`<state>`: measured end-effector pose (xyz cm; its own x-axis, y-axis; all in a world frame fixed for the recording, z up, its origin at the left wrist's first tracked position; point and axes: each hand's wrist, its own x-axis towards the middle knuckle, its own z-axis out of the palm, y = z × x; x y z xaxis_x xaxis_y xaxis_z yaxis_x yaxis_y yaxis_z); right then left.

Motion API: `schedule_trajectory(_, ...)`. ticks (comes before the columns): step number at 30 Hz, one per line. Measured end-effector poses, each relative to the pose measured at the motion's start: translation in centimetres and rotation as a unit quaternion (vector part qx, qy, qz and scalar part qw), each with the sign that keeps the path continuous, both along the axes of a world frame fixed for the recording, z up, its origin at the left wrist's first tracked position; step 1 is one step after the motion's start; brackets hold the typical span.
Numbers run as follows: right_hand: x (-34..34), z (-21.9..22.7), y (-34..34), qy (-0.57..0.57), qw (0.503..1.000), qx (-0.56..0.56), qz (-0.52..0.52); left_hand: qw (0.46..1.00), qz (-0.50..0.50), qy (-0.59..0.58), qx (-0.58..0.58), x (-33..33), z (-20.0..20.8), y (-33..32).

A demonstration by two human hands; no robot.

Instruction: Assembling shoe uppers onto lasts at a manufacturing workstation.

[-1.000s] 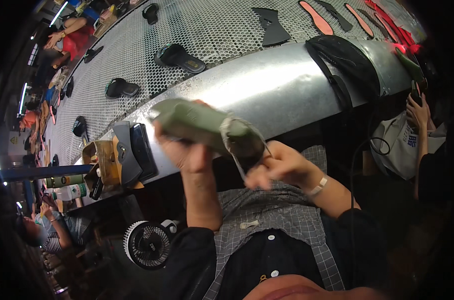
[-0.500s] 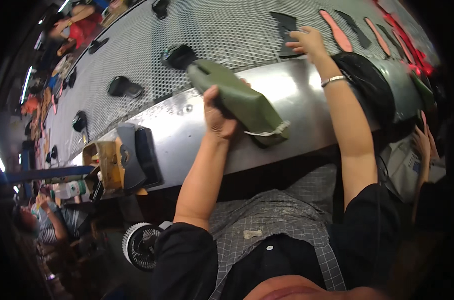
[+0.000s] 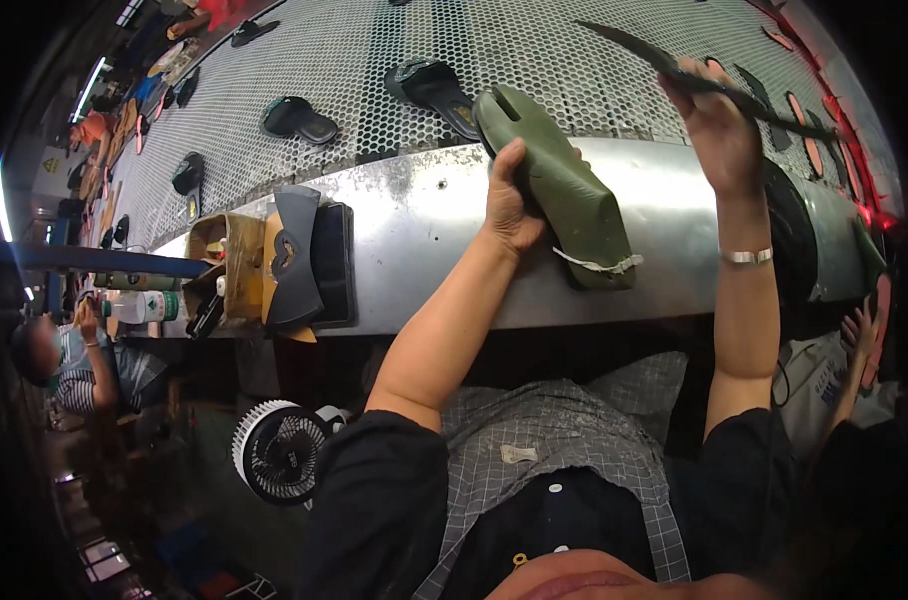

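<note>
My left hand (image 3: 517, 208) is wrapped round a green shoe last (image 3: 559, 180), which has a slot near its far end and a white cord round its near end. The last is tilted above the metal ledge. Lifted to the right over the mesh belt, my right hand (image 3: 719, 130) grips a dark, curved, flat shoe upper piece (image 3: 714, 90), seen nearly edge-on. Beyond the last, a black slide sandal (image 3: 434, 92) lies on the belt, close to the last's tip.
The mesh belt (image 3: 554, 60) carries another black sandal (image 3: 299, 120) and several pink insoles (image 3: 804, 130). On the metal ledge (image 3: 414, 270), left, are a cardboard box (image 3: 242, 255) and dark curved pieces (image 3: 299, 255). A white fan (image 3: 279, 455) stands below. Co-workers' hands (image 3: 857, 325) show at right.
My right hand has picked the dark upper piece off the belt and raised it. The last has shifted right in view. The sandals on the belt have also shifted right in view.
</note>
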<state>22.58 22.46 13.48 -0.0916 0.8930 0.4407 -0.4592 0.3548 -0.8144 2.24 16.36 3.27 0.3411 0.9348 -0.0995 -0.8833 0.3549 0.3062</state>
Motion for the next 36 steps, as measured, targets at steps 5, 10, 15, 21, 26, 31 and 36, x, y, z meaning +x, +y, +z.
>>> schedule_trajectory(5, 1.3, 2.6, -12.9, -0.125, 0.982, 0.053, 0.133, 0.985, -0.126, -0.076, 0.087, 1.7, 2.1, -4.3)
schedule_trajectory(10, 1.1, 0.0, -19.3, -0.209, 0.942, -0.013, 0.262, 0.973, -0.21, -0.061, 0.072, 5.0, -3.3, -14.3)
schedule_trajectory(15, 2.1, -4.9, -24.5, -0.283, 0.945, -0.066, 0.147, 0.962, -0.262, -0.031, 0.07, 8.2, -5.3, -18.1)
schedule_trajectory(21, -0.7, -7.9, -25.2, -0.257, 0.963, -0.015, 0.085, 0.969, -0.242, -0.027, -0.052, 5.2, -6.9, -18.6)
schedule_trajectory(26, 1.1, -7.4, -24.1, -0.097, 0.962, -0.163, 0.196, 0.858, -0.261, 0.441, -0.02, 0.4, -3.5, -17.1)
schedule_trajectory(31, -1.0, -5.1, -22.5, -0.106, 0.93, -0.131, 0.327, 0.91, -0.272, 0.303, 0.077, -1.6, 0.2, -18.0)
schedule_trajectory(36, 1.4, -3.2, -21.7, -0.223, 0.915, -0.301, 0.151, 0.884, -0.158, 0.432, 0.087, -2.1, 2.8, -18.7)
